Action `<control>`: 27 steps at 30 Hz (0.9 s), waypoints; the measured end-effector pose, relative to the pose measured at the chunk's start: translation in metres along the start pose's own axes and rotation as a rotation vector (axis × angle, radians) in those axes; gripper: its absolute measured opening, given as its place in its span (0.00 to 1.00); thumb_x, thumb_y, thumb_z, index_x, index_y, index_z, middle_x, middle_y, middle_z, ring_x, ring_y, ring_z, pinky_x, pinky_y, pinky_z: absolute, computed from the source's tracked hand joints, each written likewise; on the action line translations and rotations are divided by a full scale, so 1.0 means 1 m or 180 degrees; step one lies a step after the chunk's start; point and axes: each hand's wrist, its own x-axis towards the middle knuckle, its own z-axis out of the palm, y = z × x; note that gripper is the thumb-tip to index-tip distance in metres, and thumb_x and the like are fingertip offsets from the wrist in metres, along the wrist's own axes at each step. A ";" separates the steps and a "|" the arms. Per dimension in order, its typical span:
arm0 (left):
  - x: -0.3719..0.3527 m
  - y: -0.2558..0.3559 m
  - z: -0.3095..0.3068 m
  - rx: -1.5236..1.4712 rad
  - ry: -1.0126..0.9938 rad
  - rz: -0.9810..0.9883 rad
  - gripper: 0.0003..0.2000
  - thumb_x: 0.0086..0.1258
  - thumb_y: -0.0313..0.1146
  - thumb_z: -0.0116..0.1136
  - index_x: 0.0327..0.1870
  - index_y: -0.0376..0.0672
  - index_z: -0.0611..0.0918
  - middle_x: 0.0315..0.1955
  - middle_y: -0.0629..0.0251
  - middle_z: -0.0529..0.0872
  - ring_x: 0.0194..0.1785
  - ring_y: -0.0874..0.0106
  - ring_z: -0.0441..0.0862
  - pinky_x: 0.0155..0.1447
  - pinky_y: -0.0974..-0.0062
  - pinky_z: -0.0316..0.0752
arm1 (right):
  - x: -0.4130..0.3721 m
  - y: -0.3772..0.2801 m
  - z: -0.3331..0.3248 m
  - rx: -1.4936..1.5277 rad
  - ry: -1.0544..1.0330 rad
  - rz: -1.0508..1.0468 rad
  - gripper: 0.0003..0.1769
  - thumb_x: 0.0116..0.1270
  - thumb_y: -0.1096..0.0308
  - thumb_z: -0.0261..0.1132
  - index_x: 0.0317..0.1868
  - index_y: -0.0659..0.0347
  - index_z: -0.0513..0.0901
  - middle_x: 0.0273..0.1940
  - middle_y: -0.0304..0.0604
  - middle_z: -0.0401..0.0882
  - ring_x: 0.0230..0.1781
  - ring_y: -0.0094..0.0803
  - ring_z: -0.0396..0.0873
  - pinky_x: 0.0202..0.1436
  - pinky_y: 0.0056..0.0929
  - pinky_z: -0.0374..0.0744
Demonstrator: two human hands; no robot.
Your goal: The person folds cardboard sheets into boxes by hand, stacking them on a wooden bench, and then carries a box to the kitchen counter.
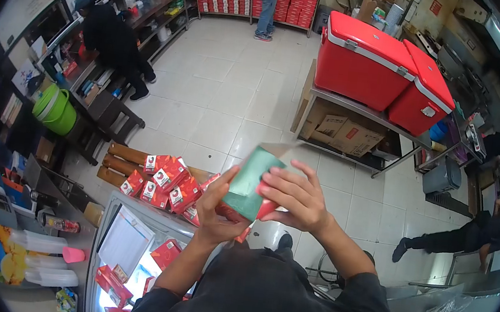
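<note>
Between my two hands is a small green and red carton (250,184), held tilted in front of my chest with a flap sticking up at its top end. My left hand (216,209) grips its lower left side, thumb along the edge. On the other side, my right hand (296,195) presses its fingers against the carton, some of them slightly spread. What is inside the carton cannot be made out. Left of my hands, several red and white cartons (170,182) lie in a pile, and more red cartons (112,285) rest on the glass-topped freezer (108,217).
A paper sheet (126,240) lies on the freezer. Two red cool boxes (365,64) stand on a metal table at the right. A green bucket (56,110) is at the left. Co-workers in black (112,38), in orange (267,1) and at the right (469,236) stand around.
</note>
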 end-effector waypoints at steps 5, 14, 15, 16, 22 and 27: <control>0.010 0.009 -0.012 -0.0323 -0.1089 -0.0224 0.35 0.50 0.28 0.79 0.62 0.47 0.75 0.59 0.39 0.78 0.59 0.48 0.81 0.58 0.60 0.79 | 0.015 0.004 -0.008 -0.0116 -0.0552 0.0098 0.33 0.66 0.40 0.60 0.62 0.54 0.83 0.60 0.39 0.82 0.61 0.37 0.80 0.77 0.56 0.60; -0.017 0.020 0.002 -0.1028 -0.0025 -0.1766 0.17 0.66 0.33 0.71 0.47 0.39 0.73 0.47 0.59 0.79 0.47 0.74 0.78 0.58 0.72 0.74 | -0.014 0.005 0.001 0.0295 0.0932 0.1437 0.24 0.66 0.52 0.70 0.55 0.60 0.85 0.63 0.50 0.79 0.67 0.41 0.74 0.76 0.48 0.65; -0.019 0.020 0.000 -0.1019 -0.0011 -0.1790 0.17 0.66 0.33 0.71 0.47 0.39 0.73 0.47 0.59 0.79 0.47 0.74 0.78 0.58 0.72 0.74 | -0.019 0.003 0.003 0.1488 0.1149 0.2246 0.22 0.68 0.54 0.69 0.55 0.61 0.85 0.64 0.53 0.78 0.69 0.43 0.73 0.75 0.45 0.66; -0.019 0.019 -0.002 -0.1248 0.0104 -0.1990 0.16 0.67 0.34 0.69 0.46 0.39 0.73 0.47 0.58 0.79 0.47 0.73 0.78 0.57 0.73 0.74 | -0.043 0.006 0.001 0.2066 0.0189 0.2581 0.21 0.72 0.58 0.66 0.58 0.65 0.82 0.67 0.54 0.75 0.70 0.46 0.72 0.74 0.41 0.67; -0.038 0.011 -0.009 -0.0827 -0.0259 -0.1806 0.14 0.73 0.37 0.62 0.45 0.39 0.70 0.50 0.55 0.78 0.51 0.73 0.76 0.53 0.77 0.77 | -0.036 -0.011 -0.001 0.3450 0.0296 0.2606 0.30 0.73 0.59 0.65 0.70 0.65 0.72 0.68 0.57 0.73 0.70 0.44 0.71 0.73 0.40 0.68; -0.097 0.022 0.004 -0.1671 0.1304 -0.3159 0.13 0.75 0.38 0.59 0.47 0.43 0.69 0.56 0.53 0.77 0.57 0.68 0.76 0.67 0.66 0.69 | -0.053 -0.014 -0.024 0.2740 -0.1410 0.2804 0.31 0.74 0.65 0.62 0.75 0.61 0.66 0.69 0.56 0.72 0.70 0.43 0.71 0.73 0.37 0.67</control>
